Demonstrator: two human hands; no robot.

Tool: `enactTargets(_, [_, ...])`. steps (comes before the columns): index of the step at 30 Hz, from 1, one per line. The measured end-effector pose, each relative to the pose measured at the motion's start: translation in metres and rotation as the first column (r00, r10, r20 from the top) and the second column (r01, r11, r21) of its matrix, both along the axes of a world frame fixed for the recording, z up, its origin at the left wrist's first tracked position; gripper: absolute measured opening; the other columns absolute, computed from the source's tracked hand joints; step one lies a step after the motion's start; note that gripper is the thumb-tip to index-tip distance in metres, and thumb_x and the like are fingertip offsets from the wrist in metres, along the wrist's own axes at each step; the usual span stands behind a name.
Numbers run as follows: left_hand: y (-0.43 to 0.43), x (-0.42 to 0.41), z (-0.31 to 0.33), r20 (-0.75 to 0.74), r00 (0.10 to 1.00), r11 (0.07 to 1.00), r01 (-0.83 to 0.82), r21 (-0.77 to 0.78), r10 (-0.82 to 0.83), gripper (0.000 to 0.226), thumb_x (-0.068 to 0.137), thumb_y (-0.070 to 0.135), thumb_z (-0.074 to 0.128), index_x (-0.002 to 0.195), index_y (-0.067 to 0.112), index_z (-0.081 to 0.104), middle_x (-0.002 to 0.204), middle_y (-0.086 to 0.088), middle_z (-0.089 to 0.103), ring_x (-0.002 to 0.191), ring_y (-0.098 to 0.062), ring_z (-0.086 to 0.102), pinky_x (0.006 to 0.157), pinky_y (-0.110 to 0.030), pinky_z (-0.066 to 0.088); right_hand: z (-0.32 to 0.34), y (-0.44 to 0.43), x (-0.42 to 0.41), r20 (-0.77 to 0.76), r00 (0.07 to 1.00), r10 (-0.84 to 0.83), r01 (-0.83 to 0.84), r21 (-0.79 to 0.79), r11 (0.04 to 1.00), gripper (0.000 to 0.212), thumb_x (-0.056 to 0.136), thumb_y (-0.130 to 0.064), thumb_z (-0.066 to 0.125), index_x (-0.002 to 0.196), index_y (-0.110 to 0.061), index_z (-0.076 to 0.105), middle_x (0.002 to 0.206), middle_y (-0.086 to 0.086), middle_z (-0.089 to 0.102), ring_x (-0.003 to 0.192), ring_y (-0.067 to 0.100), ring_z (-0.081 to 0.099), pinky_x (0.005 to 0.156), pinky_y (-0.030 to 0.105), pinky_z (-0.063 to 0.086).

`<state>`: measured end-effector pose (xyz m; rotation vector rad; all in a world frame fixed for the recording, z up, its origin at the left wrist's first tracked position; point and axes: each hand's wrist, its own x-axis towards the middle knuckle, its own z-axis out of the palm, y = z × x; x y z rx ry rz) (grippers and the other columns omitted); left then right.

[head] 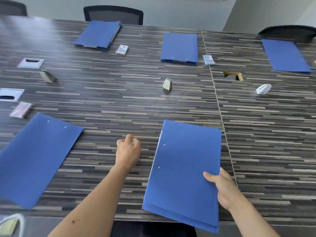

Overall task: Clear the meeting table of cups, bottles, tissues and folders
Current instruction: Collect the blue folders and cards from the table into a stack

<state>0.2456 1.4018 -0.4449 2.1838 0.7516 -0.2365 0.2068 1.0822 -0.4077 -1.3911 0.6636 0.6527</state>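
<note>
Several blue folders lie on the striped dark table (256,134). My right hand (222,189) grips the right edge of the nearest blue folder (184,168), which overhangs the front edge. My left hand (128,149) is curled round a small pale object (134,141), only partly visible, just left of that folder. Another folder (35,158) lies at the front left. More folders sit at the far left (99,34), far middle (179,47) and far right (285,55). Tissue packs rest at the left (21,109), beside the far-left folder (122,50) and beside the far-middle folder (208,60).
Three small white stands (167,84) (48,76) (263,89) line the table's middle. Metal cable ports (30,63) (10,94) sit at the left and an open cut-out (232,76) at the right. Black chairs (113,14) stand behind the table. A bag (10,224) shows at bottom left.
</note>
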Motion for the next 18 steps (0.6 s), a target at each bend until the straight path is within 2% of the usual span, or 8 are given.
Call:
enactTargets(3, [0.018,-0.033,0.021,-0.032,0.999,0.996,-0.034,0.081,0.036,0.038,0.09,0.048,0.056,0.118,0.024,0.049,0.116,-0.008,0.044,0.091,-0.027,0.054,0.082,-0.038,0.048,0.01,0.005,-0.006,0.046,0.999,0.017,-0.019,0.045,0.999,0.032,0.097,0.001,0.058,0.123,-0.015,0.065,0.117,0.007,0.076,0.103,0.031,0.074,0.093,0.053,0.055])
enactTargets(6, [0.042,-0.067,0.039,-0.017,0.997,0.983,-0.076,0.165,0.08,0.037,0.089,0.03,0.06,0.123,0.022,0.049,0.119,-0.009,0.044,0.087,-0.027,0.057,0.082,-0.041,0.053,0.019,0.016,-0.01,0.078,0.997,0.029,-0.038,0.114,0.993,0.033,0.096,0.0,0.059,0.125,-0.015,0.065,0.119,0.008,0.075,0.105,0.032,0.073,0.092,0.053,0.055])
enactTargets(9, [0.072,-0.1,0.055,0.025,0.985,0.968,-0.171,0.183,0.17,0.044,0.085,0.02,0.059,0.128,0.025,0.051,0.12,-0.008,0.047,0.091,-0.024,0.054,0.083,-0.038,0.048,0.028,0.039,-0.014,0.133,0.99,0.044,-0.068,0.179,0.981,0.037,0.094,0.001,0.058,0.127,-0.014,0.064,0.121,0.01,0.074,0.109,0.034,0.071,0.093,0.052,0.054])
enactTargets(11, [0.093,-0.119,0.068,0.066,0.972,0.951,-0.232,0.203,0.224,0.044,0.084,0.016,0.059,0.128,0.021,0.053,0.117,-0.01,0.051,0.09,-0.023,0.048,0.081,-0.035,0.041,0.034,0.06,-0.018,0.159,0.985,0.064,-0.095,0.201,0.975,0.036,0.094,0.001,0.058,0.127,-0.014,0.064,0.12,0.01,0.074,0.108,0.034,0.072,0.09,0.05,0.054])
enactTargets(14, [0.124,-0.143,0.085,0.113,0.946,0.914,-0.324,0.245,0.305,0.036,0.084,0.014,0.055,0.12,0.017,0.056,0.101,-0.007,0.053,0.086,-0.026,0.048,0.076,-0.035,0.039,0.038,0.093,-0.028,0.174,0.98,0.1,-0.136,0.213,0.968,0.036,0.094,0.002,0.058,0.126,-0.012,0.065,0.12,0.011,0.074,0.104,0.033,0.073,0.084,0.047,0.056])
enactTargets(18, [0.188,-0.179,0.1,0.115,0.934,0.884,-0.359,0.299,0.34,0.034,0.086,0.016,0.055,0.12,0.02,0.055,0.105,-0.004,0.045,0.086,-0.027,0.048,0.079,-0.034,0.039,0.037,0.154,-0.046,0.161,0.978,0.135,-0.172,0.24,0.955,0.039,0.092,0.003,0.059,0.127,-0.013,0.064,0.122,0.012,0.073,0.106,0.035,0.072,0.088,0.049,0.055])
